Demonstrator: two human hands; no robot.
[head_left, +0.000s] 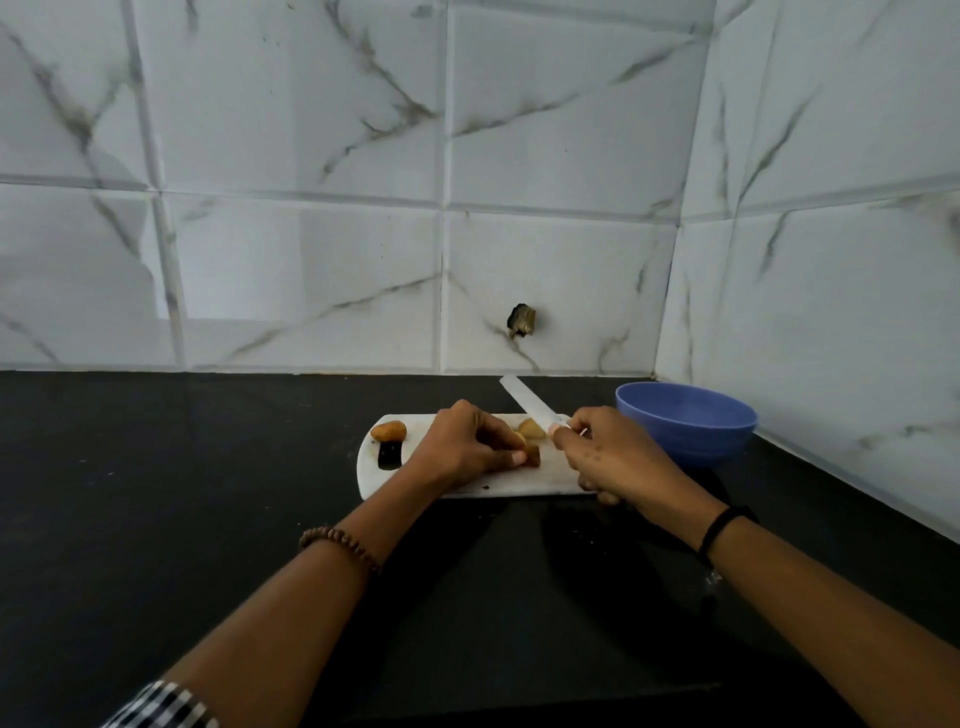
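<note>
Left hand (467, 444) fingers pinch vegetable piece (533, 458) on cutting board (467, 489); right hand (605, 453) grips knife (530, 402), blade raised just beyond them. Cut chunk (532, 429) beside fingertips; whole vegetable (388, 430) left of left hand, uncut. Cutting looks partway done.

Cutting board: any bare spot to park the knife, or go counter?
Board is crowded: left hand, right hand with knife, cut pieces, a whole piece at its left end. Bare counter lies left of the board; blue bowl blocks the right.

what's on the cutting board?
One brownish piece at its left end, a cut piece by the knife. The left hand pinches a third piece; anything under the hand is hidden.
</note>
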